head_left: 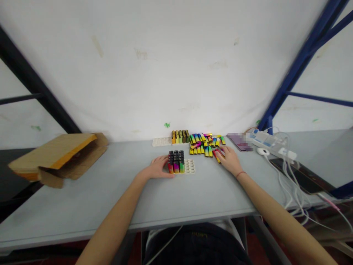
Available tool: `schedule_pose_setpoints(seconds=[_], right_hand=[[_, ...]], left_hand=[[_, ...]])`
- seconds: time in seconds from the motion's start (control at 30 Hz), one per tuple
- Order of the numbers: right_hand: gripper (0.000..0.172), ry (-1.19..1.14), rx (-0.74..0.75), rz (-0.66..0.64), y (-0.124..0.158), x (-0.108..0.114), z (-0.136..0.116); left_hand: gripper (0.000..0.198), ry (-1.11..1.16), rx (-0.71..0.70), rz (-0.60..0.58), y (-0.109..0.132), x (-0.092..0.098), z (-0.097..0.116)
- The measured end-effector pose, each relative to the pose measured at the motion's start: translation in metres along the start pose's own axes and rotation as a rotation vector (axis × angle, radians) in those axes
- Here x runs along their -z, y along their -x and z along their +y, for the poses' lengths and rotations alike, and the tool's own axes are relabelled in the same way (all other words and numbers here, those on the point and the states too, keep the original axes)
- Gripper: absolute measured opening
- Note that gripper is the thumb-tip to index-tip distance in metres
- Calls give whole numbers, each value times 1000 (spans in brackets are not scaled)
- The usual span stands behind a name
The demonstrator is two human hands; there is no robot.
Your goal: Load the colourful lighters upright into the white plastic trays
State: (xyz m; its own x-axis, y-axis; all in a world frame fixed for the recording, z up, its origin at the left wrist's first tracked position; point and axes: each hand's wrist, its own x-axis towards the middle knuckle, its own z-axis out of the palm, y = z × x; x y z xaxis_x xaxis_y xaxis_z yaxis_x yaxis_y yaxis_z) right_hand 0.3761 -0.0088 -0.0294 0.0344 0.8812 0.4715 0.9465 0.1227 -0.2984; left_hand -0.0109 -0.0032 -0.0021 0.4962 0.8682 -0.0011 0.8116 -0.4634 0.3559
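My left hand [158, 168] is curled around the left side of a white tray [190, 166], thumb along the front and fingers behind. Upright in that tray's left part stand several lighters [176, 162] with black tops and red, purple and green bodies. The right part of the tray shows bare round holes. At the right edge of a loose pile of lighters [202, 150], mostly yellow with rainbow colours, my right hand [229, 159] has its fingers closed over red ones [218, 156]. The fingers partly hide how many it grips.
Behind, a second white tray [162, 141] carries upright yellow-green lighters [180, 137]. An open cardboard box [63, 154] lies at the left. To the right are a purplish flat object [240, 142], a power strip [271, 142], white cables [292, 184] and a dark phone [300, 176].
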Motion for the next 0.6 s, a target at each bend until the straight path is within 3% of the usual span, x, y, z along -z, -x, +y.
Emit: schedule_pose_setpoints(seconds=[0.2,0.4,0.6], right_hand=[[41,102,-186,-96,-2,5,23],[38,-1,-326,-150,-10,15,27],[25,40,-389,-390,-34,27,27]], left_hand=[[98,-2,1,-27,0,1,1],[97,-14,0,-27,-1,0,-1],[101,-36,4,-61,-1,1,0]])
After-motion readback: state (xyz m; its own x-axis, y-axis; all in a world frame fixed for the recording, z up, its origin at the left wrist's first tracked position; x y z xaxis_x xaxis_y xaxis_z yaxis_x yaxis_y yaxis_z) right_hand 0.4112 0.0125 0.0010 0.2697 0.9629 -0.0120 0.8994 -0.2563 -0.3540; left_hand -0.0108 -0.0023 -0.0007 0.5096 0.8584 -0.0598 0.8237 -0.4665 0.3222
